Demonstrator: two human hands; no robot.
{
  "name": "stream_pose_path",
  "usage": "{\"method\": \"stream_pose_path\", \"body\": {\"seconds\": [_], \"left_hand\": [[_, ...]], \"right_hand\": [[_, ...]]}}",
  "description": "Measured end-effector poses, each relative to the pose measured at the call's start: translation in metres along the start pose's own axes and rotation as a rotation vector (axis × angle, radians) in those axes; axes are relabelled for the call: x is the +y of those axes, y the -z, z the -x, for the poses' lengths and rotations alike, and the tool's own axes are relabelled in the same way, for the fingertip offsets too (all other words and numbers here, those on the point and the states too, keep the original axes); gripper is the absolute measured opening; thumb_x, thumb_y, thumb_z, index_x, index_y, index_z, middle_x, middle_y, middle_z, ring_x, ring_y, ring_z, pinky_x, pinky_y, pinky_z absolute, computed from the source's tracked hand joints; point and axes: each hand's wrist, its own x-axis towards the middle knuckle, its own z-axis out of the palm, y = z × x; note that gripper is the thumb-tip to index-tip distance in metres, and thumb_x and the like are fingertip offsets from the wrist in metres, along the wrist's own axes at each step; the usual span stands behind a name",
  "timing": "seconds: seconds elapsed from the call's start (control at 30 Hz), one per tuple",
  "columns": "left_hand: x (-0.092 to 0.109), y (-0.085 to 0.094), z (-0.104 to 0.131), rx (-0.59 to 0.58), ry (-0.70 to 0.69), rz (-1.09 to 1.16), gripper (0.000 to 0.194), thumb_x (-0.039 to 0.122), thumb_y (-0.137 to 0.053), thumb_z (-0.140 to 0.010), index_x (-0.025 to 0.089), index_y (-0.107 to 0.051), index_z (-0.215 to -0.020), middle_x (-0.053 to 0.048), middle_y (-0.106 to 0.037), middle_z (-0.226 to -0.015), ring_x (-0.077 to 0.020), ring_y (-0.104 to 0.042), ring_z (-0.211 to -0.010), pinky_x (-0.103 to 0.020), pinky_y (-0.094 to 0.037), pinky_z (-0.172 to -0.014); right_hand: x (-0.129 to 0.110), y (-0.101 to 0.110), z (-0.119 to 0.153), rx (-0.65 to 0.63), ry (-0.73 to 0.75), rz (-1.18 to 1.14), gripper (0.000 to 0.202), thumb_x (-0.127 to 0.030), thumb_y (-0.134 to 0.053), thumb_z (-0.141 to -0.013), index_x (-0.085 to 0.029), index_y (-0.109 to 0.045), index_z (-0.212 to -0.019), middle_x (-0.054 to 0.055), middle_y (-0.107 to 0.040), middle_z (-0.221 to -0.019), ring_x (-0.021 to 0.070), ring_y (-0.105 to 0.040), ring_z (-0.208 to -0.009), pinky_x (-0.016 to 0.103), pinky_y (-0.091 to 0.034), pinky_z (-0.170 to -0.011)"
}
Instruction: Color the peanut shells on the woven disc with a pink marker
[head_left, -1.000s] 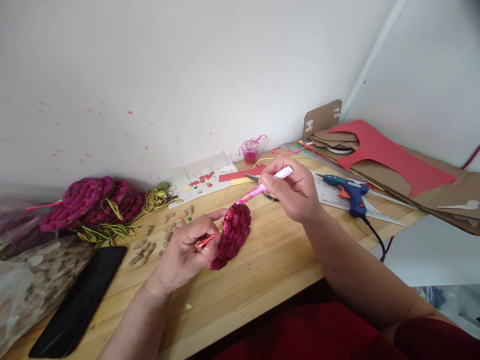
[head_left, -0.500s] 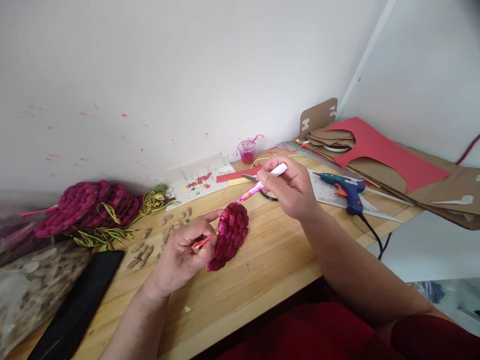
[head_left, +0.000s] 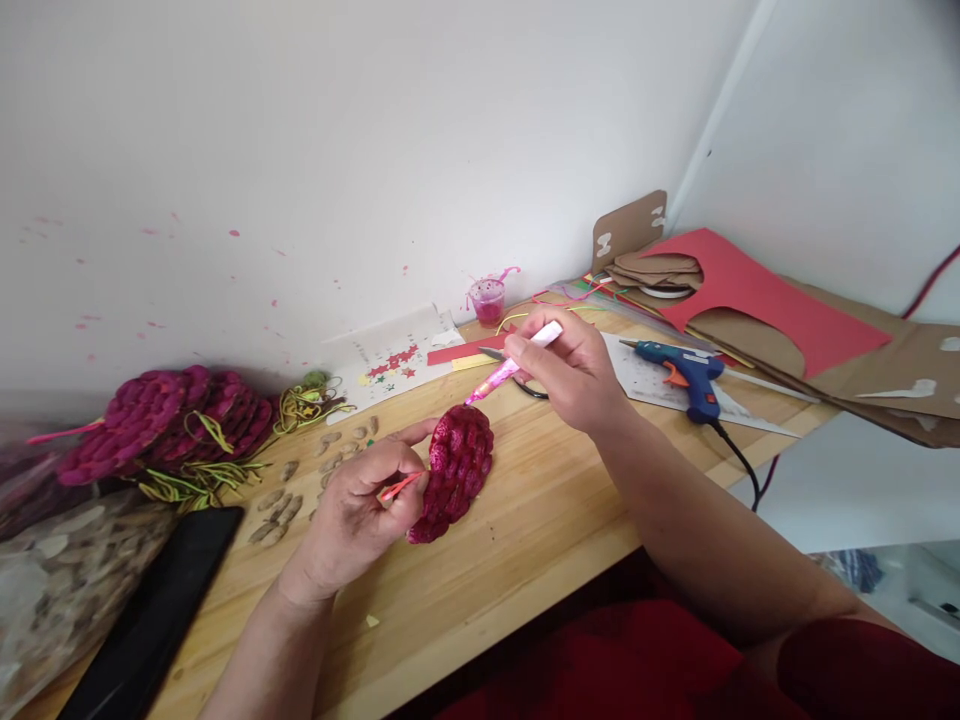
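Observation:
My left hand (head_left: 371,505) grips the edge of a dark magenta, bumpy piece (head_left: 456,475), tilted above the wooden table, with a short orange-red strip (head_left: 403,486) sticking out between thumb and fingers. In my right hand (head_left: 562,365) is a white pen-like brush (head_left: 517,360) smeared with pink. Its pink tip touches or nearly touches the upper edge of the magenta piece. Behind the right hand, scissors (head_left: 491,352) lie partly hidden. Several peanuts (head_left: 279,515) are on the table left of the left hand.
Stacked magenta pieces (head_left: 150,415), yellow-green yarn (head_left: 199,480), a bag (head_left: 75,580) and a black phone-like slab (head_left: 161,610) lie left. A pink-stained cup (head_left: 487,300) stands by the wall. A blue glue gun (head_left: 686,375), red sheet (head_left: 780,300) and cardboard (head_left: 630,230) are right.
The whole view has shifted slightly. The magenta piece has turned a little, showing more of its bumpy face, and the brush tip stays at its upper edge.

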Motion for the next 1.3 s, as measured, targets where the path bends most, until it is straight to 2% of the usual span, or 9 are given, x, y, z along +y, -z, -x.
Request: {"method": "stream_pose_path", "body": {"seconds": [0.23,0.37,0.53,0.8,0.97,1.3], "left_hand": [[-0.002,-0.001,0.000,0.008,-0.006,0.004,0.021,0.020,-0.061,-0.097,0.024,-0.063,-0.076,-0.005,-0.068,-0.072,-0.0296,-0.068,-0.130,-0.035,-0.058,-0.094],[0.000,0.000,0.001,0.006,-0.008,0.018,0.021,0.019,-0.061,-0.097,0.023,-0.063,-0.077,-0.005,-0.068,-0.073,-0.0291,-0.068,-0.130,-0.034,-0.057,-0.094],[0.002,0.000,0.002,0.056,-0.032,0.036,0.018,0.022,-0.063,-0.098,0.025,-0.068,-0.081,-0.006,-0.068,-0.073,-0.0307,-0.069,-0.127,-0.041,-0.058,-0.098],[-0.003,-0.002,-0.001,0.051,-0.005,0.101,0.016,0.028,-0.065,-0.098,0.024,-0.072,-0.084,-0.007,-0.072,-0.079,-0.0318,-0.069,-0.128,-0.046,-0.057,-0.103],[-0.010,-0.001,0.000,0.069,0.028,0.140,0.012,0.028,-0.068,-0.097,0.025,-0.072,-0.087,-0.007,-0.075,-0.085,-0.0300,-0.065,-0.133,-0.048,-0.050,-0.114],[-0.009,-0.003,0.001,0.033,0.010,0.166,0.013,0.020,-0.064,-0.099,0.023,-0.072,-0.089,-0.008,-0.077,-0.091,-0.0281,-0.065,-0.134,-0.045,-0.053,-0.110]], "right_hand": [[-0.001,0.001,0.000,-0.001,-0.066,0.045,0.035,-0.042,-0.076,-0.091,-0.022,-0.052,-0.075,-0.008,-0.041,-0.058,0.0079,-0.034,-0.051,0.025,-0.026,-0.048],[0.000,0.001,0.000,0.001,-0.048,0.043,0.034,-0.042,-0.076,-0.091,-0.023,-0.052,-0.076,-0.008,-0.043,-0.058,0.0084,-0.037,-0.052,0.025,-0.028,-0.048],[0.002,0.001,-0.001,-0.012,0.011,0.016,0.036,-0.048,-0.073,-0.093,-0.022,-0.053,-0.077,-0.005,-0.053,-0.062,0.0094,-0.044,-0.055,0.025,-0.035,-0.052],[0.004,-0.001,-0.001,-0.014,-0.011,0.033,0.039,-0.051,-0.074,-0.092,-0.022,-0.053,-0.077,-0.006,-0.053,-0.061,0.0084,-0.041,-0.053,0.024,-0.032,-0.049],[0.009,-0.003,-0.002,0.002,-0.007,-0.014,0.039,-0.051,-0.078,-0.088,-0.023,-0.054,-0.077,-0.005,-0.054,-0.062,0.0089,-0.044,-0.055,0.025,-0.035,-0.051],[0.006,-0.001,0.000,0.029,-0.032,0.009,0.036,-0.045,-0.076,-0.092,-0.023,-0.053,-0.076,-0.005,-0.052,-0.061,0.0095,-0.043,-0.056,0.025,-0.031,-0.051]]}}
